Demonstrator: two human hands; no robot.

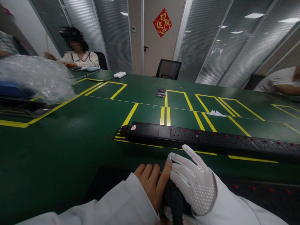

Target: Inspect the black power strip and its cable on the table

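Note:
My left hand [152,181] is bare, its fingers bent over the near black strip, and one longer finger reaches to a fingertip of the glove on my right hand. What lies under its palm is hidden. My right hand [194,181] wears a white glove with a dotted grip patch; its fingers are stretched and partly apart. Between the hands, a black cable end [174,200] shows just below the right palm. Beyond them, a long black power strip [211,137] with red switches lies across the table.
Yellow tape marks the green table [70,150]. Clear plastic wrap [42,78] covers things at the left. A small dark box [161,92] and crumpled white paper [217,113] lie farther back. A person [81,59] sits at the far left, another [276,82] at the right edge.

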